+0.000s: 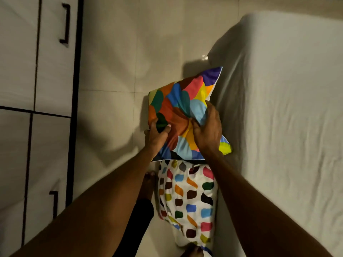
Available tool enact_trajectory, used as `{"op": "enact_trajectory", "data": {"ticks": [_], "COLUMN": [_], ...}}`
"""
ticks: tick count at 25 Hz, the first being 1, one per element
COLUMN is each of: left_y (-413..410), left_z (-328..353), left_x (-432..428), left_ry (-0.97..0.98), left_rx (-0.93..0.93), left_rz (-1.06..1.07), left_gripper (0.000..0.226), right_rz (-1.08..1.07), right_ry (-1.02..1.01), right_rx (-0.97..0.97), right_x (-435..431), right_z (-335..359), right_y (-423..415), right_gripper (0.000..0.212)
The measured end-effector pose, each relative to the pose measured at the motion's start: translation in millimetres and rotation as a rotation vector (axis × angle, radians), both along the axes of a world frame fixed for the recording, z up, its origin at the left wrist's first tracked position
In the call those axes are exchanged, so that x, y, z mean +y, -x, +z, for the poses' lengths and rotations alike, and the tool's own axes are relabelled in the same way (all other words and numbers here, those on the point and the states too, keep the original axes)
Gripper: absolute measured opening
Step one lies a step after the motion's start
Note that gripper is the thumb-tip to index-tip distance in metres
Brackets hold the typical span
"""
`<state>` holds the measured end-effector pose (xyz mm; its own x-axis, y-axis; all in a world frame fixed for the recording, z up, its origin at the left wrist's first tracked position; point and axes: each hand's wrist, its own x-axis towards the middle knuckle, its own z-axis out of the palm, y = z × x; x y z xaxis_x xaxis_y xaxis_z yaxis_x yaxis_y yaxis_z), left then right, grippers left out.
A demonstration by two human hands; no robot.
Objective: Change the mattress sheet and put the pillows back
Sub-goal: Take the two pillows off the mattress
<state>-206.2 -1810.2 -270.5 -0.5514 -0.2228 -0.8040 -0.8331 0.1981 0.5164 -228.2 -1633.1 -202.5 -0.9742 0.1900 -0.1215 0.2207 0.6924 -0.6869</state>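
A person looks down at their own two bare arms reaching forward over a pale tiled floor (115, 75). Both hands hold a pillow covered in large overlapping patches of bright colour (182, 112), lifted beside the edge of a mattress (287, 117) that fills the right side of the view. The left hand (157, 133) grips the pillow's left edge, thumb pressed into the front while the fingers curl behind, out of sight. The right hand (208, 130) clutches a bunch of the cover near the pillow's middle, fingers bent and buried in the fabric. The pillow's lower edge hides the top of a second pillow (187, 199), white with small coloured blotches, which lies on the floor against the mattress side; its near end is partly covered by the right forearm. The mattress wears a plain white sheet (278, 164), lightly creased, draped down its side. Bare toes (149, 178) and a dark trouser leg (141, 217) show between the arms. On the left stands a white wardrobe (18, 71) with black trim and handles, cut off by the frame.
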Motion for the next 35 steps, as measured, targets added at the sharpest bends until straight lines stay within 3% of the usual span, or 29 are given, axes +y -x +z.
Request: {"op": "enact_trajectory", "data": {"ticks": [4, 7, 9, 11, 12, 15, 20, 23, 28, 35], "left_y": [7.4, 12.2, 15.4, 19.1, 20.0, 19.2, 11.0, 0.8, -37.8, -134.4], "left_z": [-41.7, -47.6, -41.3, -35.5, -32.5, -33.5, -2.4, 56.6, 185.5, 394.9], "left_x": [15.8, 39.2, 58.2, 74.4, 79.6, 82.4, 69.9, 63.4, 71.4, 101.1], "left_ry": [-0.019, -0.086, -0.104, -0.074, -0.067, -0.028, 0.087, 0.176, 0.293, 0.67], "left_rx": [-0.04, -0.008, -0.009, 0.023, 0.029, 0.04, 0.07, 0.12, 0.156, 0.371], "left_rz": [-0.109, -0.222, -0.316, -0.393, -0.418, -0.449, -0.522, -0.603, -0.676, -0.887], "left_gripper": [0.099, 0.093, 0.055, 0.017, 0.018, 0.064, 0.061, 0.053, 0.058, 0.059], "right_rz": [-0.046, -0.033, -0.069, -0.096, -0.092, -0.007, 0.147, 0.187, 0.251, 0.334], "right_ry": [-0.015, -0.03, -0.051, -0.051, -0.054, -0.075, -0.092, -0.099, -0.159, -0.345], "right_rx": [-0.048, -0.296, -0.483, -0.552, -0.551, -0.494, -0.452, -0.456, -0.459, -0.271], "right_x": [-0.6, 4.0, 9.9, 15.4, 17.4, 17.9, 2.7, -1.4, 16.0, 66.4], "right_z": [-41.1, -64.2, -71.8, -71.2, -66.0, -42.8, 24.7, 70.3, 165.1, 344.0], "right_y": [5.7, 0.3, -6.5, -12.9, -13.6, -6.8, -3.4, -22.6, -66.8, -162.6], "right_gripper": [0.064, 0.064, 0.06, 0.058, 0.057, 0.06, 0.066, 0.062, 0.062, 0.06]}}
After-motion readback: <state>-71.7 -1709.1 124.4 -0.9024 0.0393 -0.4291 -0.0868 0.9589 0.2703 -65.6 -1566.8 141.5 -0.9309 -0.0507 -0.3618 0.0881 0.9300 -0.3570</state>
